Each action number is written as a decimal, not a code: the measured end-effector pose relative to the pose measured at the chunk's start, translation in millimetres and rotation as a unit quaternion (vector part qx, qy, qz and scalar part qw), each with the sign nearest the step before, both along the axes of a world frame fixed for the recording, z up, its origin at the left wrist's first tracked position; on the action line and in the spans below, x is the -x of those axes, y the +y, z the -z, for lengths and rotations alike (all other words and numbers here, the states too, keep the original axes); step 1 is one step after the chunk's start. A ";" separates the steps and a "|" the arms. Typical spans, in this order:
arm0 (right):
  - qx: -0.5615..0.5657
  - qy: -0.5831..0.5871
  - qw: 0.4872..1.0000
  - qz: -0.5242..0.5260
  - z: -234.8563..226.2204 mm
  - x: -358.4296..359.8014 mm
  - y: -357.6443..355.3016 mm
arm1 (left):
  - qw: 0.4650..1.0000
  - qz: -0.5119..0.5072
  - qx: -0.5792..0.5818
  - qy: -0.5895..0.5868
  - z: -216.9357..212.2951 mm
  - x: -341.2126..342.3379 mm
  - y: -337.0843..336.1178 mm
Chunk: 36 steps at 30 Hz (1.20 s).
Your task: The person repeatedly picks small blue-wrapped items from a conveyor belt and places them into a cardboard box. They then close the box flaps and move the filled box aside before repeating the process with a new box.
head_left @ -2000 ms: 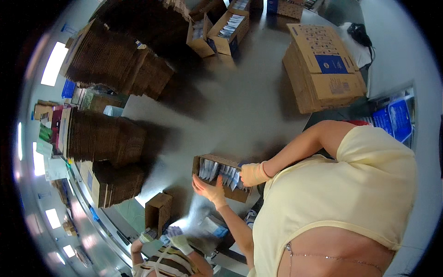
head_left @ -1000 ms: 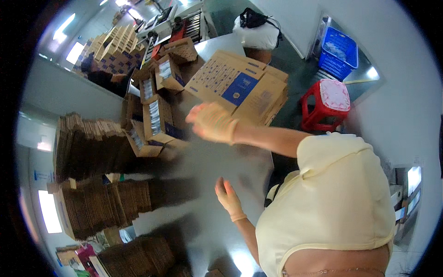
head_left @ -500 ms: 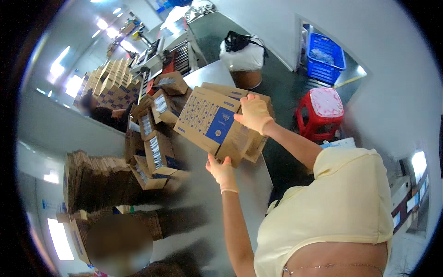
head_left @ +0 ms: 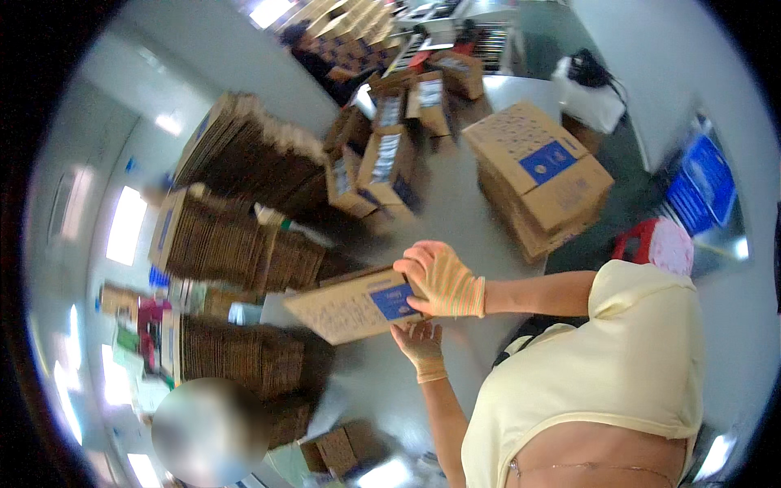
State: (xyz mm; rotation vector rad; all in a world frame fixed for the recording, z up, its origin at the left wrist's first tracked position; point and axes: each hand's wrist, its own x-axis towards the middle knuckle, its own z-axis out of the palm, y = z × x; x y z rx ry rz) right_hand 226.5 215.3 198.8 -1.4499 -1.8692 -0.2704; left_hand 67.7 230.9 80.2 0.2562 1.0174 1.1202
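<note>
A brown cardboard carton (head_left: pixel 346 309) with a blue printed panel, folded flat or nearly so, is held tilted over the grey table. My right hand (head_left: pixel 439 281), in a striped knit glove, is closed over its upper right edge, thumb on the printed face. Gloved too, my left hand (head_left: pixel 421 350) grips at the lower right corner with curled fingers, partly hidden by the carton. Beyond my right hand, a stack of cartons (head_left: pixel 533 175) with the same blue panel stands on the table.
Tall stacks of flattened cartons (head_left: pixel 244 244) line the left. Several open boxes with white packets (head_left: pixel 389 159) stand at the table's far left. A red stool (head_left: pixel 639 242) and a blue crate (head_left: pixel 701 183) are at the right. A person (head_left: pixel 317 61) is at the far left.
My hands have come off the carton stack and now hold a separate flat carton to its left. The view has swung left, so the table and boxes appear farther right.
</note>
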 end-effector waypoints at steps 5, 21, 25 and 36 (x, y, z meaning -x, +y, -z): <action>0.038 -0.028 0.996 -0.075 9.8 58.5 -21.7 | 0.977 -0.184 -0.006 -0.112 30.9 48.0 -67.3; 0.240 -0.075 0.846 -0.470 7.8 106.9 -73.1 | 0.968 -0.177 0.046 -0.170 105.6 -9.0 -232.1; 0.486 -0.153 0.694 -0.509 31.1 97.2 -79.5 | 0.948 -0.252 0.039 -0.192 112.8 18.0 -239.3; 0.243 -0.193 0.710 -0.633 165.6 20.1 -117.9 | 0.561 -0.277 -0.037 0.779 59.3 72.3 -266.1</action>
